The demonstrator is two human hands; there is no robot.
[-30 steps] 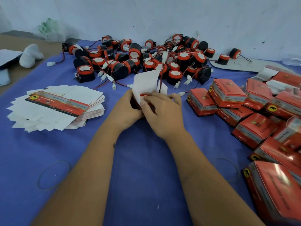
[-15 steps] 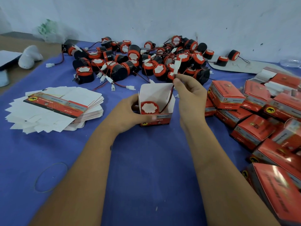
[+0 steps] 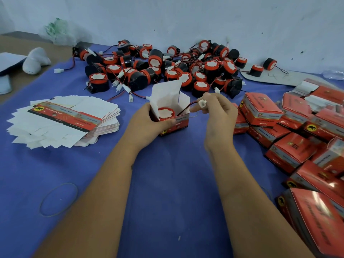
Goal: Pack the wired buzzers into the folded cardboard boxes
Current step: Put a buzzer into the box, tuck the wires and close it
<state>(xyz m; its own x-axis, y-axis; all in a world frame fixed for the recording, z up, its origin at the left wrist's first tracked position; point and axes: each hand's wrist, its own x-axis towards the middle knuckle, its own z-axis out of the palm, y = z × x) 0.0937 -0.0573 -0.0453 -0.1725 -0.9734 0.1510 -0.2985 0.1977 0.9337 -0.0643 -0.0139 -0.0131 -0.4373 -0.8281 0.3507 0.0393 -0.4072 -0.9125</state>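
Observation:
An open red cardboard box (image 3: pixel 178 123) with white flaps up stands on the blue cloth at centre. A black buzzer with a red-and-white top (image 3: pixel 166 113) sits inside it. My left hand (image 3: pixel 149 123) grips the box's left side, thumb on its front. My right hand (image 3: pixel 218 112) pinches the buzzer's white connector (image 3: pixel 202 103) just right of the box, with the red-black wire running from it into the box. A heap of loose wired buzzers (image 3: pixel 167 67) lies behind the box.
A stack of flat unfolded boxes (image 3: pixel 63 121) lies at left. Several closed red boxes (image 3: pixel 297 131) pile up at right. Rubber bands (image 3: pixel 58 199) lie on the cloth near me. A wall stands close behind the heap; white objects (image 3: pixel 35 60) sit at far left.
One second ago both hands pressed on the box. The right hand then lifted the connector high, and has now lowered it close to the box's right edge. The left hand still holds the box.

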